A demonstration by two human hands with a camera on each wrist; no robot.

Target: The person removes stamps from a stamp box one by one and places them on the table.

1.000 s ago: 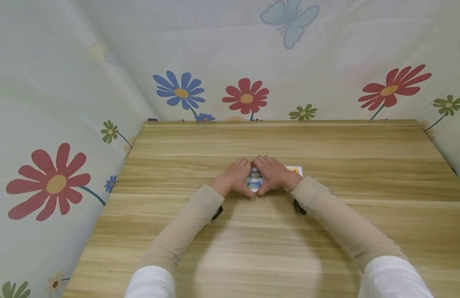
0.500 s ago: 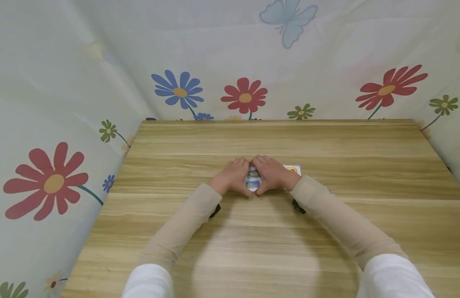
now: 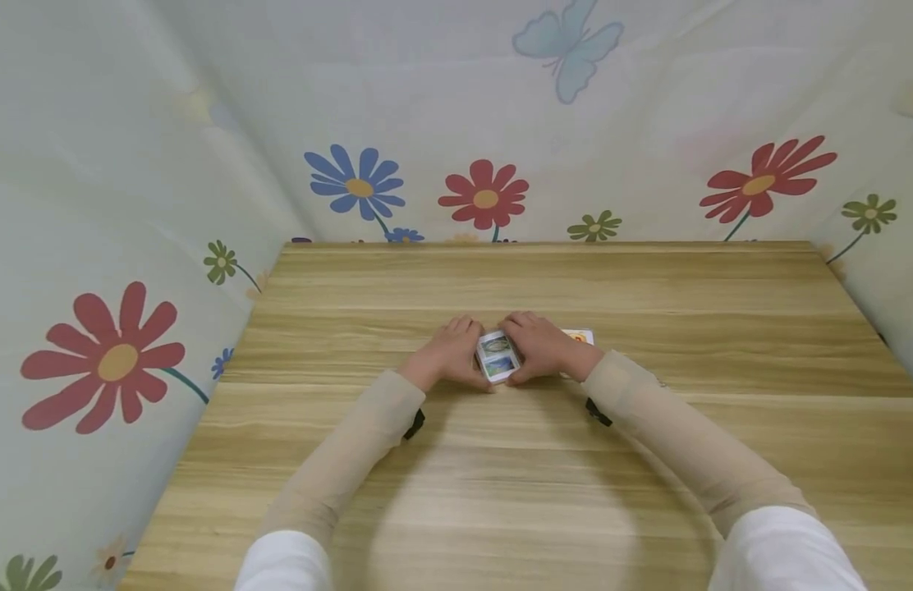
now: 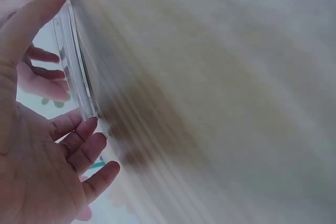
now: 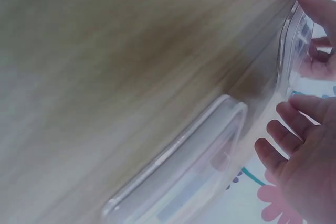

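Observation:
A small clear plastic case [image 3: 498, 358] with a picture card showing two landscape scenes lies between my hands near the middle of the table. My left hand [image 3: 447, 355] grips its left side, thumb at the near corner and fingertips at the far one. On the opposite side, my right hand [image 3: 543, 348] holds it the same way. Both wrist views show the case edge-on: its transparent rim [image 4: 79, 61] runs between left thumb and fingers, and its clear wall [image 5: 287, 45] between those of the right. The lower fingers of each hand stand spread off the edge.
A second clear case [image 5: 178, 177] with a coloured card lies just right of the held one, partly hidden by the right wrist and forearm. The wooden table [image 3: 338, 287] meets a flower-printed cloth wall [image 3: 649, 148] at its back and sides.
My left hand has shifted slightly left, and the gap between the hands has widened. More of the case's top shows now, and it sits a little turned. The right hand has stayed nearly put.

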